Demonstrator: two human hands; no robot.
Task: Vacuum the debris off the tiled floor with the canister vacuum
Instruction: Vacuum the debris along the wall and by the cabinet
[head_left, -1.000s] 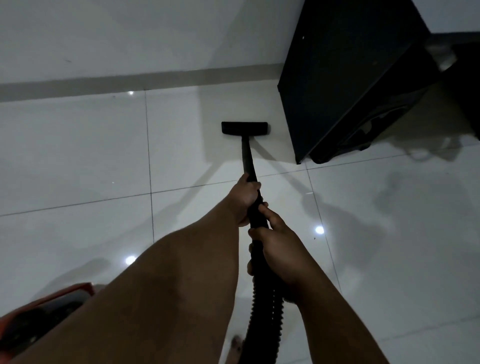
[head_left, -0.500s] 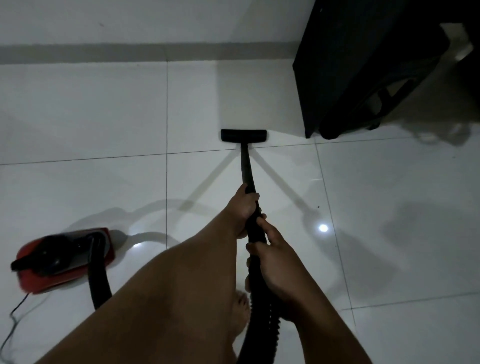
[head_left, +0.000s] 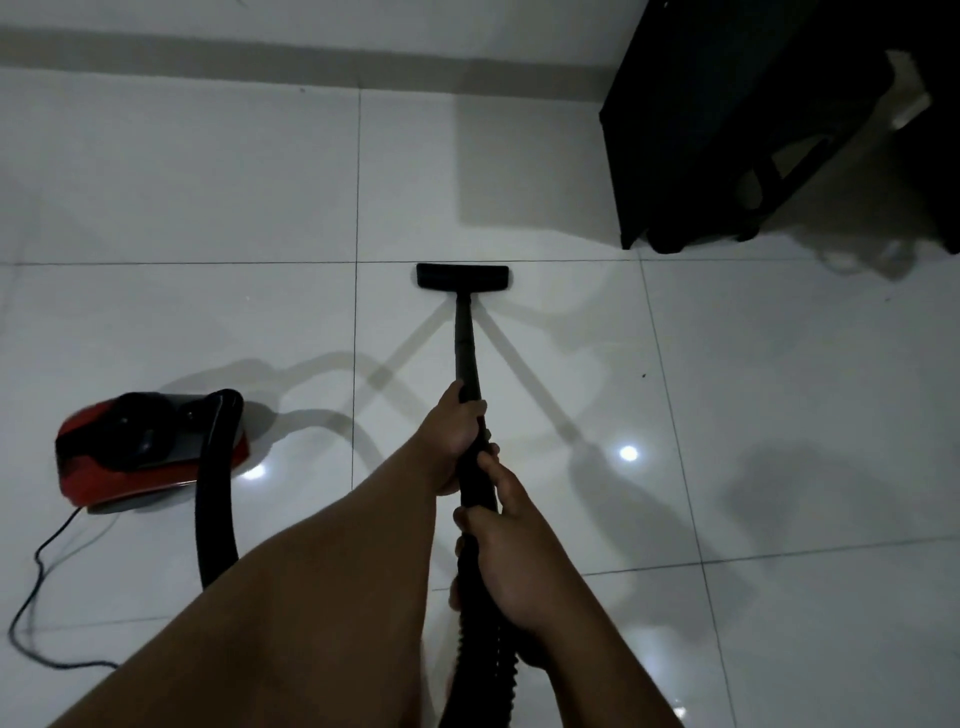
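Note:
A black vacuum wand (head_left: 466, 343) runs from my hands to a flat black floor nozzle (head_left: 462, 276) resting on the white tiled floor (head_left: 182, 322), just below a grout line. My left hand (head_left: 453, 431) grips the wand higher up. My right hand (head_left: 511, 551) holds it lower, where the ribbed hose (head_left: 483, 675) begins. The red and black canister (head_left: 143, 447) sits on the floor at the left, its hose (head_left: 213, 499) curving down behind my left forearm. A small dark speck of debris (head_left: 644, 375) lies on the tile right of the wand.
A tall black cabinet (head_left: 727, 114) stands at the upper right, with a dark wheeled object (head_left: 779, 182) beside it. A grey skirting strip (head_left: 260, 57) runs along the wall at the top. The canister's power cord (head_left: 36, 587) trails on the floor at the lower left.
The nozzle has been drawn back from beside the cabinet toward me, across the grout line. The view has tilted down, bringing the red canister and its cord fully into sight.

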